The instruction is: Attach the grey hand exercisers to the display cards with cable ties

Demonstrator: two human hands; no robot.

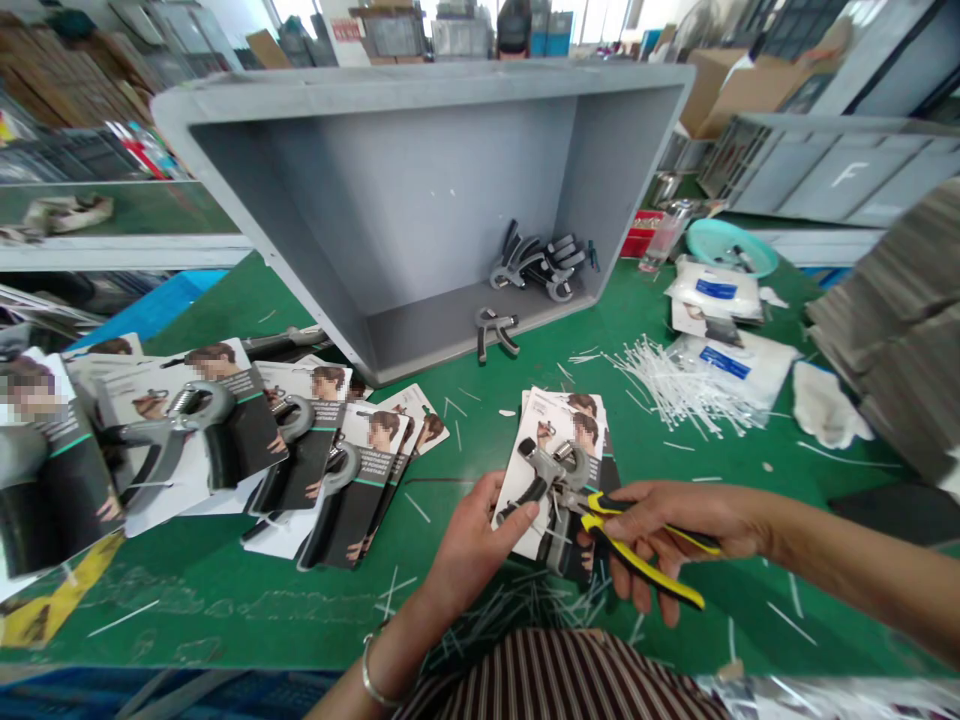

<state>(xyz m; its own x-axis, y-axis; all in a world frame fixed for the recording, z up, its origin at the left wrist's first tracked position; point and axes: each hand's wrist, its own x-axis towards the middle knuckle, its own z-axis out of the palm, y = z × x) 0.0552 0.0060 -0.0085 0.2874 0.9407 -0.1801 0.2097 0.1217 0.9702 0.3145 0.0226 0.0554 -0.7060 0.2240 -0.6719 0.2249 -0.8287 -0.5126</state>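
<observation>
Several carded hand grippers [187, 425] lie fanned out, one more held at the front

On the green counter [225, 610], that fan sits to the person's left, with a grey-and-black gripper lying on each printed card. Judging by how things lie, these cards look finished, though the exact count is hard to tell where they overlap.

Directly in front of the person, the front gripper [536, 480] lies on a small stack of cards [562, 410]. Its coiled head points away from the person, and its handles run back toward the torso and slightly left. The card's long axis runs roughly front to back, with a slight tilt.

The left hand [472, 545] is closed over the gripper's handle and pins it to the card. The right hand [675, 530] is clenched around yellow-and-black pliers [645, 550], whose long axis slants up and left, bringing their jaws right beside the gripper's head. Whether those jaws are closed on anything is hidden.

Not yet carded are a small cluster of loose grippers [536, 265] and a single one [495, 330], both in a grey plastic bin [420, 85] tipped on its side. To the right lies a heap of white cable ties [675, 385], and cut tie ends [525, 600] litter the counter near the person.
</observation>
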